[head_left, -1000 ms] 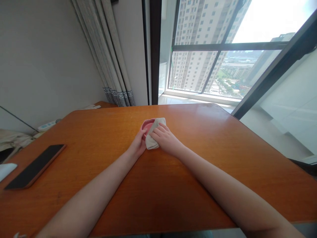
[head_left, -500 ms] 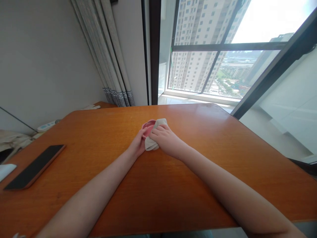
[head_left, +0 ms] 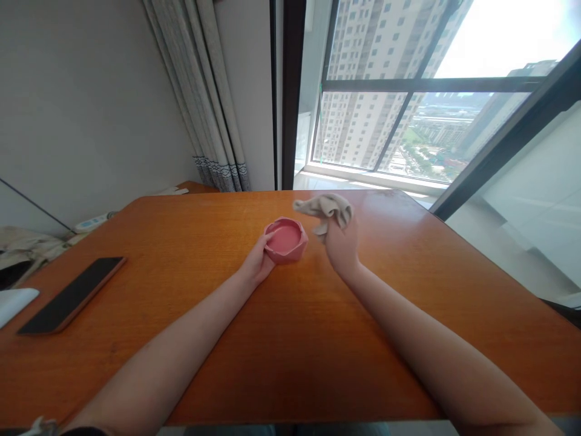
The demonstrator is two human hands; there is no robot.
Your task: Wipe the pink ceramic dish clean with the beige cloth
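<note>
A pink faceted dish (head_left: 287, 240), shaped like an ashtray with a round hollow, is tilted toward me above the table. My left hand (head_left: 258, 259) grips its left side, thumb over the rim and the other fingers underneath, mostly hidden. To the right of the dish, my right hand (head_left: 341, 245) is closed on a crumpled light grey cloth (head_left: 327, 209), which spills over the top of the fist. Cloth and dish are apart.
The brown wooden table (head_left: 218, 363) spreads beneath both arms. At its left lies a flat black slab with a reddish edge (head_left: 75, 293), beside a white object (head_left: 16, 303). A power strip (head_left: 93, 222) sits beyond the left edge. Curtain (head_left: 206, 109) and window stand behind.
My right hand has lifted the cloth off the dish and moved it right and farther away. The dish's hollow is now uncovered, still in my left hand. The view has shifted slightly.
</note>
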